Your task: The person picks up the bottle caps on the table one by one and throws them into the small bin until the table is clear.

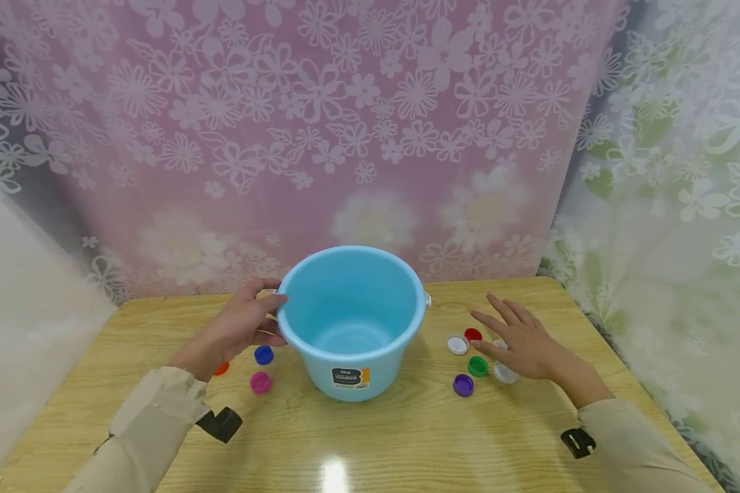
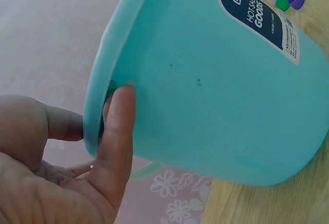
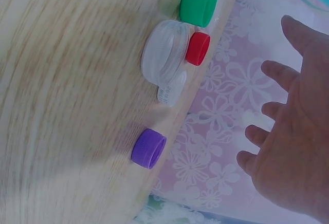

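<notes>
A light blue plastic bucket (image 1: pixel 360 356) with a dark label (image 1: pixel 350 378) stands on the wooden table, its inside bare. My left hand (image 1: pixel 240 322) grips the bucket's left rim; the left wrist view shows the thumb and a finger on either side of the lip. My right hand (image 1: pixel 524 346) is spread flat over the bottle caps right of the bucket, holding nothing. Under and beside it lie a green cap (image 1: pixel 477 366), a purple cap (image 1: pixel 464 385), a red cap (image 1: pixel 473 335) and a white cap (image 1: pixel 458 344). Part of this group is hidden by the hand.
Left of the bucket are a blue cap (image 1: pixel 264 354), a pink cap (image 1: pixel 261 383) and an orange cap (image 1: pixel 222 368) partly behind the left wrist. A flowered curtain (image 1: pixel 370 137) hangs behind the table (image 1: pixel 370 452). The bucket's white handle joint (image 1: pixel 428 300) sticks out on the right.
</notes>
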Demonstrator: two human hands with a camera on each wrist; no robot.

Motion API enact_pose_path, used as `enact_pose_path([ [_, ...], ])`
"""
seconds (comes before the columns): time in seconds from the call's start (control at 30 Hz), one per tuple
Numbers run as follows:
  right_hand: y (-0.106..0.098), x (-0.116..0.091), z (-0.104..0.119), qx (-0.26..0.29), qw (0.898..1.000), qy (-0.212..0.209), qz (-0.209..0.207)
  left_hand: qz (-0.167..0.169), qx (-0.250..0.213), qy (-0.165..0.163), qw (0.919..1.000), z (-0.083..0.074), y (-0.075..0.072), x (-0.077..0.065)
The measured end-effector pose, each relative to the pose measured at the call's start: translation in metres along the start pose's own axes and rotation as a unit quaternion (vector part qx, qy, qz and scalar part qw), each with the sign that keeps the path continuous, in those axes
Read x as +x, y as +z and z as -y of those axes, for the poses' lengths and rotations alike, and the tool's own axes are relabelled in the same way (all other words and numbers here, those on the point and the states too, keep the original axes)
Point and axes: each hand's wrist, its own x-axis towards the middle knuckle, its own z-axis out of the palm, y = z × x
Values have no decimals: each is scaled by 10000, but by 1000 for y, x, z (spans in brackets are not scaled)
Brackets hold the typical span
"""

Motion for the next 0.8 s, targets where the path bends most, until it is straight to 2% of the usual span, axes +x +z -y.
enact_pose_path([
  [0.27, 3, 1, -3, -10, 9999, -113, -15, 62, -706, 26, 9975, 8, -1, 0],
  [0.53, 0, 0, -11, 140, 9999, -83, 30, 1, -974, 136, 9952, 11, 2, 1],
  [0.8, -3, -3, -34, 401, 9989, 206, 161, -92, -1158, 224, 9930, 12, 5, 3],
])
